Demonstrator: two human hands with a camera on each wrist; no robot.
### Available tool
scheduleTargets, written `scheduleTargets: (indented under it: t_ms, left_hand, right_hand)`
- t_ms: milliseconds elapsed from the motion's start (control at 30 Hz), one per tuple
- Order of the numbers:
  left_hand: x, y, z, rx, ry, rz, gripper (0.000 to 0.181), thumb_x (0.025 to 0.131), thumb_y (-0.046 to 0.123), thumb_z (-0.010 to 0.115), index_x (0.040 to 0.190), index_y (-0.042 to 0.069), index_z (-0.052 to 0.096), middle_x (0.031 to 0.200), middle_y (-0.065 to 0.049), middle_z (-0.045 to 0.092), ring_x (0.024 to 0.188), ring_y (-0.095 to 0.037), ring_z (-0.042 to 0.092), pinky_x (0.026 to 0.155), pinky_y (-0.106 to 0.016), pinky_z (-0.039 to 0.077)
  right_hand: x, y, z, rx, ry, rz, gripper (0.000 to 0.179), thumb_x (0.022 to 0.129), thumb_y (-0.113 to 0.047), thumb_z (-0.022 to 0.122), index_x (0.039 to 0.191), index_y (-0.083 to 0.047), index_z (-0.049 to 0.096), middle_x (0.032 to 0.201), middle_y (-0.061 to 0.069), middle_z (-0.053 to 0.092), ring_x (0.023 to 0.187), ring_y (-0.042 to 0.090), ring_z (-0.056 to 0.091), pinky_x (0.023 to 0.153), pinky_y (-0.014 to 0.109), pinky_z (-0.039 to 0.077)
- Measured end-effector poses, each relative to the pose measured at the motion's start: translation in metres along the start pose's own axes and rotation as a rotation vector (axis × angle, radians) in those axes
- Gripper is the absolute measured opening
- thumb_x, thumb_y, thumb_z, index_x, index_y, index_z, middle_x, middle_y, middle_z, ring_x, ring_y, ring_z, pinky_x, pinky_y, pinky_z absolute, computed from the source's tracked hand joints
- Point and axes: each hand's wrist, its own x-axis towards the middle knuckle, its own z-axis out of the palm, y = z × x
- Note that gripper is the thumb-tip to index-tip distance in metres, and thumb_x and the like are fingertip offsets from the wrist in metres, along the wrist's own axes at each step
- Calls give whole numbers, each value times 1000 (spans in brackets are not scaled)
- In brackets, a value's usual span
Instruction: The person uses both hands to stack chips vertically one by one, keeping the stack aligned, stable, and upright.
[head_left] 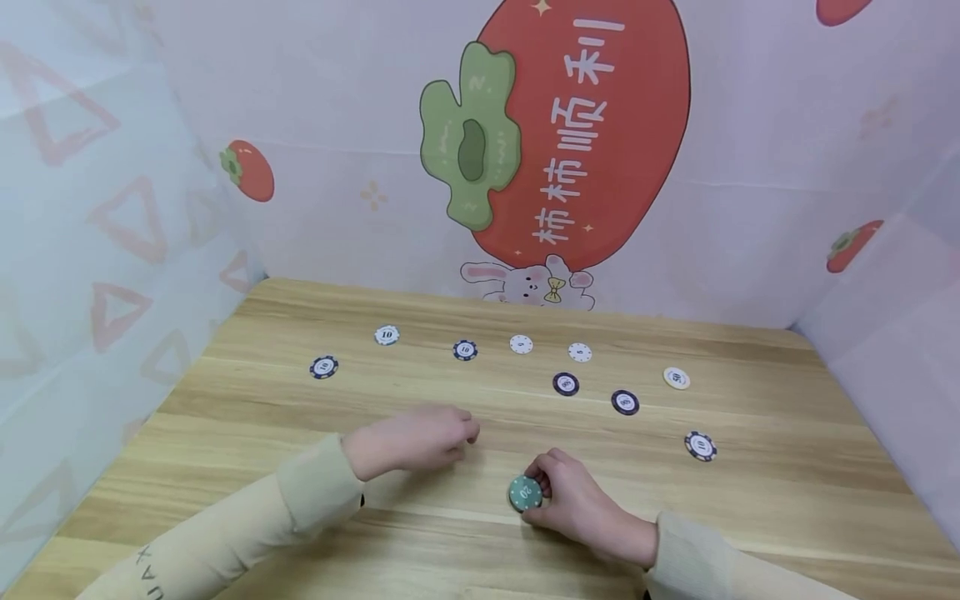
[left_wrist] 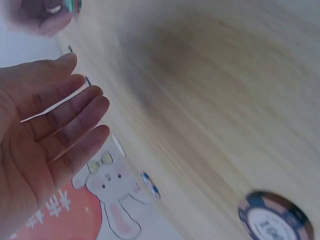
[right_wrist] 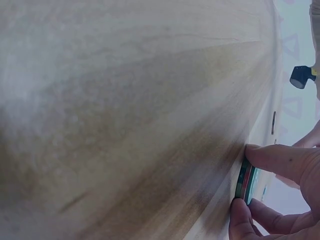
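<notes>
Here, R fingers (right_wrist: 275, 220) pinch grn-topped chips (head_left: 523, 492); L fingers (left_wrist: 82, 151) relaxed.

The head view looks forward and down from above the person's side of the poker-chip stack topped by a green 20 (head_left: 525, 493). It is the farthest back and widest, reaching past the stack to the printed persimmon (head_left: 637, 142) and rabbit (head_left: 525, 285). The left wrist view starts left of the stack, close behind the left hand (head_left: 416, 439), and looks over the wooden tabletop (head_left: 420, 546) towards that rabbit, which it shares with the head view. The right wrist view sits low beside the stack at the right hand (head_left: 573, 496), sees it edge-on and faces the triangle-printed side panel (head_left: 131, 221) left of it, also in the head view. The stack shows in all three.
</notes>
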Motion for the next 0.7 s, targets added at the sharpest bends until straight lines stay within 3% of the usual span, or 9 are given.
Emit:
scheduleTargets:
  t_ms: [167, 533, 700]
  left_hand:
    - [-8, -7, -2, 9, 27, -42, 12, 84, 10, 58, 95, 8, 64, 87, -1, 62, 75, -11, 56, 70, -26, 49]
    - [-31, -32, -2, -19, 91, -39, 10, 80, 5, 61, 90, 5, 62, 86, -5, 62, 72, -13, 56, 67, -29, 48]
    - [-40, -42, 2, -7, 85, -91, 10, 81, 9, 63, 90, 6, 63, 85, -4, 62, 73, -13, 57, 66, -29, 48]
  right_hand:
    - [0, 1, 0, -6, 6, -13, 34, 61, -9, 80, 88, -2, 60, 80, -2, 48, 70, 9, 47, 60, 19, 43]
    - [0, -1, 0, 3, -5, -9, 34, 62, -8, 79, 89, -1, 60, 81, -1, 49, 71, 10, 47, 61, 19, 44]
    - [-1, -1, -1, 7, -11, 0, 34, 63, -8, 79, 90, -1, 60, 82, 0, 50, 72, 11, 48, 62, 20, 44]
